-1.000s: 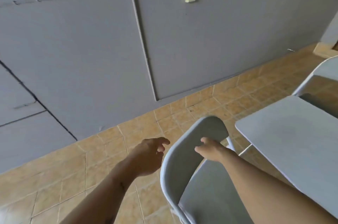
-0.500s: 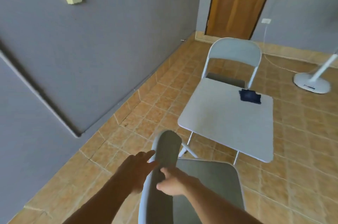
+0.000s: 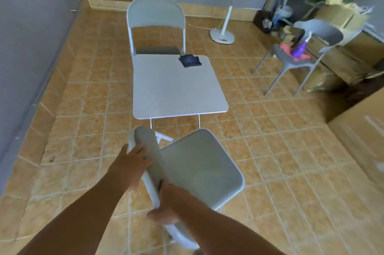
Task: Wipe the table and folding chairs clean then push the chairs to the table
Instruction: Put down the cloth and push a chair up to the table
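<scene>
Both hands (image 3: 133, 161) grip the near folding chair (image 3: 199, 169).

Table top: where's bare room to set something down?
The table is bare over nearly all its top, from the near edge back to the far edge. Only the far right corner is taken, by the dark cloth. The near folding chair seat is also bare, with both hands on its backrest.
</scene>
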Motion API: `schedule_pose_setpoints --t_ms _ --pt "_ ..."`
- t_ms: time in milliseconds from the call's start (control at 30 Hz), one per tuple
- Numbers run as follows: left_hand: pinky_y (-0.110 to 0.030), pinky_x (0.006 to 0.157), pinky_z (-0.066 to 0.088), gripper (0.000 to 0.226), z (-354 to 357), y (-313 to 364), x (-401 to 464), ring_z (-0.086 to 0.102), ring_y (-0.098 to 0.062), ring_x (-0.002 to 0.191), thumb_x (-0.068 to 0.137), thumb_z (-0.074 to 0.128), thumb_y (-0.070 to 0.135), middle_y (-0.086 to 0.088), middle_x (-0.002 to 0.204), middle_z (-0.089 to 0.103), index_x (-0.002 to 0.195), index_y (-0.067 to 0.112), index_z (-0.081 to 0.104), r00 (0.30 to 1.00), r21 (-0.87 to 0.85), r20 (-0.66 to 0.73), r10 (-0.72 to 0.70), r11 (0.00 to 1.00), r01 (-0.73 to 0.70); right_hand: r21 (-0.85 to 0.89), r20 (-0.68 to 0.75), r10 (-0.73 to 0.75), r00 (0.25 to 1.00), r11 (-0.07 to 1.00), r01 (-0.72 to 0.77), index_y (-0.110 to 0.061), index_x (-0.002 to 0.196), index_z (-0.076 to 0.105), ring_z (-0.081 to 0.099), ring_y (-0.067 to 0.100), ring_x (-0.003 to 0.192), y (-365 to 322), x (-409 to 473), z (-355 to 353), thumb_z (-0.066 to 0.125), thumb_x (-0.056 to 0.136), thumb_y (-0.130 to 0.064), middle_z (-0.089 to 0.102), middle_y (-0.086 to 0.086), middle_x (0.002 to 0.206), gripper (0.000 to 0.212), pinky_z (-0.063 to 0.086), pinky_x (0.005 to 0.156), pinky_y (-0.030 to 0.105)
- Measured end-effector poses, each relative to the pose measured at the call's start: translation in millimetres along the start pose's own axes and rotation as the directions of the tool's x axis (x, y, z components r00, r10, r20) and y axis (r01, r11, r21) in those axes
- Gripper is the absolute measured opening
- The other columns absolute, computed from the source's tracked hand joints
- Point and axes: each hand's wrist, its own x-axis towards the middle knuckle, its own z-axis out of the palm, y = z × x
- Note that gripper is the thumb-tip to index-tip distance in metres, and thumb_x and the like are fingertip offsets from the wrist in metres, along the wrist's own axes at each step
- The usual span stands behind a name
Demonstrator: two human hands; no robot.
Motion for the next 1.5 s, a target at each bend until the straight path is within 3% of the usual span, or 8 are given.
schedule_pose_setpoints --t_ms 133,367,667,767,933,1133,1333,1500 --pt "-0.05 0.109 0.029 0.064 7.1 5.7 12.6 0.013 -0.019 0.148 0.089 0.061 0.032 0.004 0.154 0.025 0.147 0.033 0.032 0.996 -0.037 -0.09 0.006 0.999 -0.009 -0.01 -0.032 0.052 0.998 0.999 -0.053 -0.012 0.122 0.041 0.062 0.034 0.104 0.6 -3.2 5.9 0.07 0.074 -0.03 0.061 0.009 0.115 0.059 0.044 0.075 0.035" --pt "-0.047 0.098 0.035 0.054 9.5 32.5 18.7 0.028 -0.018 0.138 0.084 0.064 0.045 0.008 0.135 0.042 0.135 0.033 0.049 0.981 -0.093 -0.167 0.098 0.989 -0.115 0.051 -0.018 0.137 0.99 0.989 -0.136 -0.014 0.121 0.043 0.063 0.031 0.097 19.6 -7.2 24.0 0.068 0.073 -0.028 0.061 0.007 0.11 0.056 0.047 0.07 0.036" --pt "-0.042 0.083 0.033 0.041 30.3 23.2 -0.7 0.044 -0.02 0.115 0.072 0.067 0.049 0.012 0.11 0.057 0.11 0.036 0.061 0.987 -0.112 -0.138 0.081 0.989 -0.097 0.032 0.055 0.105 0.993 0.994 -0.107 -0.017 0.133 0.036 0.06 0.031 0.099 10.1 -17.6 41.5 0.065 0.075 -0.024 0.058 0.008 0.115 0.066 0.045 0.069 0.036" --pt "-0.043 0.087 0.034 0.043 35.7 37.8 -13.0 0.044 -0.023 0.108 0.066 0.065 0.055 0.009 0.103 0.058 0.101 0.031 0.063 0.976 -0.161 -0.177 0.125 0.975 -0.154 -0.027 0.085 0.097 0.992 0.995 -0.095 -0.02 0.137 0.035 0.061 0.03 0.098 28.9 -32.7 42.8 0.066 0.076 -0.023 0.06 0.008 0.113 0.069 0.05 0.073 0.037" --pt "-0.044 0.09 0.032 0.051 47.5 46.7 -27.8 0.045 -0.025 0.103 0.064 0.06 0.066 0.006 0.097 0.05 0.097 0.027 0.058 0.972 -0.291 -0.179 0.15 0.936 -0.198 -0.123 0.136 0.079 0.988 0.99 -0.062 -0.028 0.149 0.025 0.058 0.026 0.09 50.7 -46.6 23.8 0.062 0.078 -0.007 0.059 0.009 0.118 0.083 0.043 0.066 0.032" --pt "-0.045 0.098 0.037 0.041 50.8 29.3 -36.1 0.052 -0.025 0.109 0.08 0.054 0.035 0.007 0.11 0.056 0.12 0.037 0.059 0.982 -0.38 -0.158 0.1 0.912 -0.154 -0.196 0.069 0.055 0.996 0.98 -0.04 -0.042 0.149 0.023 0.06 0.027 0.111 55.7 -35.8 6.0 0.058 0.075 -0.009 0.056 0.001 0.134 0.089 0.054 0.084 0.04" --pt "-0.046 0.101 0.039 0.062 54.7 31.4 -25.1 0.05 -0.028 0.119 0.078 0.061 0.026 0.001 0.126 0.048 0.137 0.036 0.045 0.99 -0.407 0.017 0.137 0.906 -0.119 -0.168 0.034 -0.003 0.999 0.986 0.008 -0.042 0.15 0.021 0.058 0.024 0.116 68.1 -36.6 6.5 0.057 0.079 -0.006 0.049 -0.004 0.143 0.087 0.052 0.076 0.032" --pt "-0.044 0.091 0.049 0.048 61.1 37.5 -23.3 0.061 -0.026 0.106 0.081 0.059 0.008 0.001 0.112 0.064 0.124 0.028 0.058 0.998 -0.316 -0.004 0.066 0.946 -0.064 -0.155 0.05 -0.007 0.999 0.988 0.015 -0.042 0.149 0.022 0.06 0.025 0.108 70.4 -26.3 13.8 0.059 0.078 -0.005 0.054 0.001 0.136 0.088 0.053 0.076 0.033"
